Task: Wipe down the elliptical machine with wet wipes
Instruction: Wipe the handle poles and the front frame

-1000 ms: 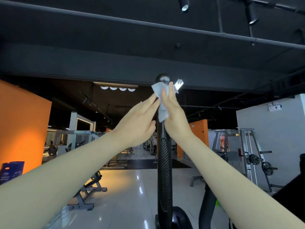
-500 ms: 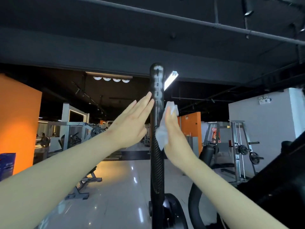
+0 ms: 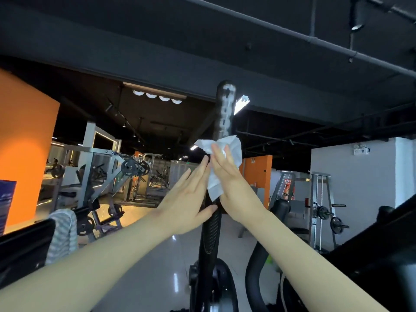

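Note:
A black upright handle bar (image 3: 224,109) of the elliptical machine rises in front of me, its textured grip running down to the machine body (image 3: 213,287). A white wet wipe (image 3: 231,147) is wrapped round the bar at mid height. My right hand (image 3: 234,188) presses the wipe against the bar's right side with straight fingers. My left hand (image 3: 191,199) lies flat on the bar's left side, fingers straight, thumb touching the grip below.
A second black elliptical arm (image 3: 256,262) curves up at the lower right. Weight machines (image 3: 105,176) and a plate rack (image 3: 324,208) stand across the glossy floor. A dark console edge (image 3: 24,246) sits at the lower left, an orange wall (image 3: 24,149) behind it.
The wipe slid down from the bar's top to mid height, then rose slightly. My left hand came back against the bar after lifting off it half a second ago.

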